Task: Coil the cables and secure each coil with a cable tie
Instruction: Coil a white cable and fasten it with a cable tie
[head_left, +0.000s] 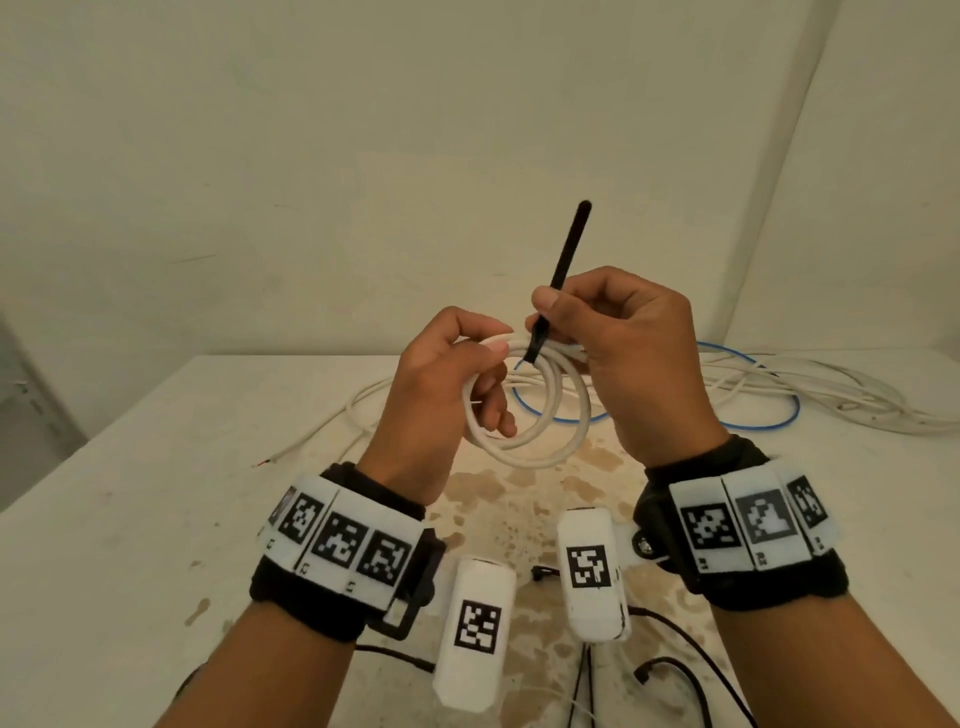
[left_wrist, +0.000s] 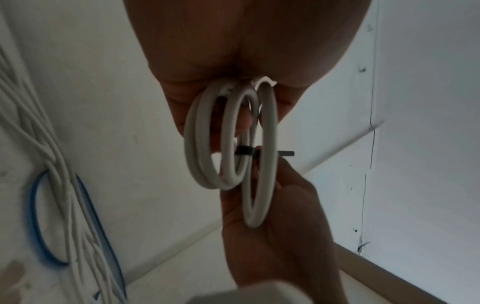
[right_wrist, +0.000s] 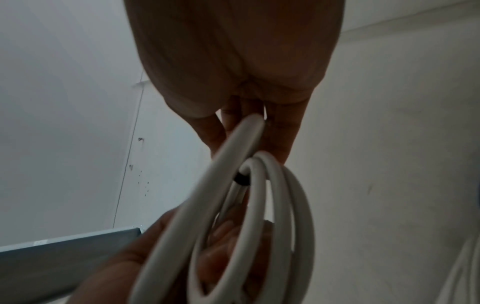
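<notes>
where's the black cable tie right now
In the head view the black cable tie is centre frame, pinched by the right hand, its lower end on the white coil that the left hand holds.

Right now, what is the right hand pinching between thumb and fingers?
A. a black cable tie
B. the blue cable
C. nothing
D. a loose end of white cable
A: the right hand pinches the black cable tie, whose lower end meets the white coil held in the left hand, while its free end sticks up.
</notes>
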